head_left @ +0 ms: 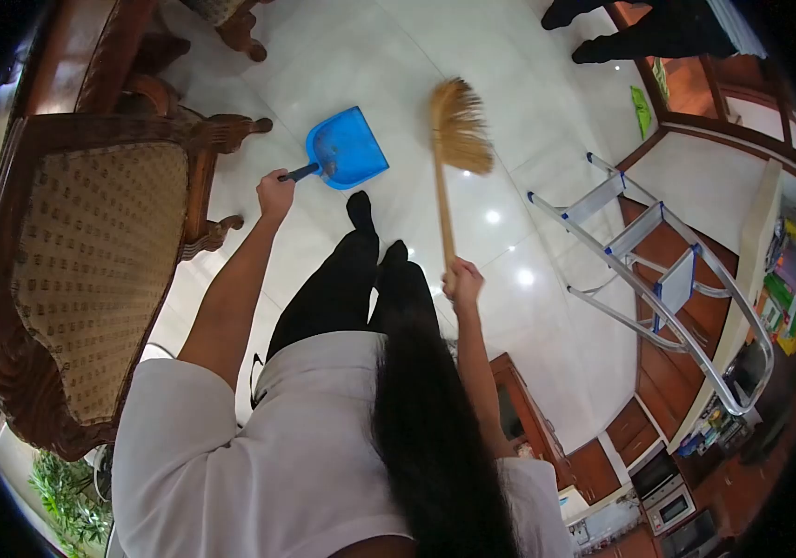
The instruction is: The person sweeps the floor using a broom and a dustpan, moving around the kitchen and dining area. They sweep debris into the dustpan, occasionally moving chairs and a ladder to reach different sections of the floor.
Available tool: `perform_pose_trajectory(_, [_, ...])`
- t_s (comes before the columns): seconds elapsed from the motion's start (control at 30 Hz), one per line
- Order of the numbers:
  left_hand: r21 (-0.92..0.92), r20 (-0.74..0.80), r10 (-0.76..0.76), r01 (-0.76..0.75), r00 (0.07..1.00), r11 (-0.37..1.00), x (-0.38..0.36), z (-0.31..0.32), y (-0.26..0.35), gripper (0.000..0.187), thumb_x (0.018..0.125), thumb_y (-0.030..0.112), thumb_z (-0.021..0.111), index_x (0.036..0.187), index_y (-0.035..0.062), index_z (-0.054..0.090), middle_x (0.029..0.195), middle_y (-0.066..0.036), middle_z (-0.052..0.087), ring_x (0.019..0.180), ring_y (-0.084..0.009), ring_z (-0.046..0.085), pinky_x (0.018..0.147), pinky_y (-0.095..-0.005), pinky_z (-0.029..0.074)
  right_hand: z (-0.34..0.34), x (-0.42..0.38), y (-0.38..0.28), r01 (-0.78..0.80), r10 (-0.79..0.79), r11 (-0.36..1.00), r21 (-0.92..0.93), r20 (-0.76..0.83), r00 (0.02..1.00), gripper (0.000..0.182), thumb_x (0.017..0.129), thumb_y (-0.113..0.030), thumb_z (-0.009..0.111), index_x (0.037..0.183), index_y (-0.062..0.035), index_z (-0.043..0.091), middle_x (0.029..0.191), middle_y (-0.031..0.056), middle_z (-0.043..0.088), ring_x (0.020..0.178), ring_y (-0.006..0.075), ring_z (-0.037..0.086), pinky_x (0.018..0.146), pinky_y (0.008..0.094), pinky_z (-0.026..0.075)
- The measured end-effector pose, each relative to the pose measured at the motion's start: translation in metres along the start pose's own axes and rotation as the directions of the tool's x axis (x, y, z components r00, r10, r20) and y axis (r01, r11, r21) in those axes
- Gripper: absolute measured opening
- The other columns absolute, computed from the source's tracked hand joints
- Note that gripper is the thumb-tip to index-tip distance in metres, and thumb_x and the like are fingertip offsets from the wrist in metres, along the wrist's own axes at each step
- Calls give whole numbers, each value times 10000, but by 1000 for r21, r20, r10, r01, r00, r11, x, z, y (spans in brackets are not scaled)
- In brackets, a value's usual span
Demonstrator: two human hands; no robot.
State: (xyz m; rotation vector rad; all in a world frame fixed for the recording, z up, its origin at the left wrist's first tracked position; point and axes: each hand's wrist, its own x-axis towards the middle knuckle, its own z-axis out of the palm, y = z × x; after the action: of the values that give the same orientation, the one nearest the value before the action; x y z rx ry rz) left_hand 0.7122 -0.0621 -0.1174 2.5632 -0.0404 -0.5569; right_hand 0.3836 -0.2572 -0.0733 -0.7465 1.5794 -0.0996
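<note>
My left hand grips the dark handle of a blue dustpan, which rests tilted on the white tiled floor ahead of my feet. My right hand holds the wooden stick of a straw broom; its bristle head hovers just to the right of the dustpan, apart from it. My legs in black tights stand between the two hands.
A carved wooden armchair with patterned upholstery stands at the left. A folded aluminium stepladder leans at the right beside wooden cabinets. Another person's dark-clad feet are at the top right. White glossy tiles lie in between.
</note>
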Motion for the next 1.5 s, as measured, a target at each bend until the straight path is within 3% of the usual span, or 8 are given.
perform_pose_trajectory(0.4, [-241,39,-278,279,960,929,-7,-11,-49,292,612,115,575,884,20,625,726,-155,615,632,-233,603,627,-293,480,-36,-108,-169,212,-154,906,-367,180,972,235,773,-81,547,992,6,537,556,103,537,345,71,401,291,194,264])
perform_pose_trajectory(0.7, [-697,157,-719,592,676,405,-44,-10,-40,287,674,-48,535,960,-48,511,740,-127,559,531,-178,556,505,-255,516,143,112,-239,507,-425,672,-540,279,861,225,794,-218,495,872,-21,570,517,86,520,369,144,483,326,264,377])
perform_pose_trajectory(0.77, [-753,128,-751,556,648,351,-38,2,-26,302,650,-57,524,951,-87,522,675,-141,550,480,-182,537,425,-242,472,169,162,-205,551,-514,383,-741,324,794,243,796,-224,462,855,-12,567,539,137,545,412,219,540,399,321,438])
perform_pose_trajectory(0.9, [-701,58,-807,600,587,386,-15,30,-4,299,645,-46,515,941,-77,548,651,-139,556,470,-187,541,417,-251,456,156,118,-188,355,-144,492,-795,328,934,263,808,-228,433,844,-1,561,548,156,547,425,244,547,432,344,454])
perform_pose_trajectory(1.07, [-398,-171,-785,687,595,608,-4,61,-3,309,632,70,537,923,2,612,658,-142,605,499,-185,574,488,-277,473,111,99,-221,70,353,780,-621,531,770,211,826,-168,470,930,0,543,538,92,523,326,109,405,286,227,280])
perform_pose_trajectory(1.23, [-544,-91,-826,667,557,509,-15,52,-19,311,625,41,550,927,-11,603,677,-137,600,513,-168,566,463,-251,463,70,28,-353,416,180,539,-732,582,793,292,784,-169,556,1022,-10,500,861,76,563,751,189,547,678,298,441])
perform_pose_trajectory(1.37, [-674,15,-860,640,509,368,-69,32,-22,327,653,-20,549,979,-47,548,711,-120,575,533,-159,551,481,-231,476,45,10,-450,410,8,538,-737,491,871,208,780,-87,552,957,19,571,552,51,541,378,49,427,300,183,291])
perform_pose_trajectory(1.5, [-792,43,-874,550,484,265,-109,28,-25,332,652,-51,543,981,-84,522,692,-120,556,508,-151,529,439,-224,445,88,34,-441,519,-66,454,-724,554,830,251,789,-141,559,995,2,547,565,66,534,331,60,380,285,198,266])
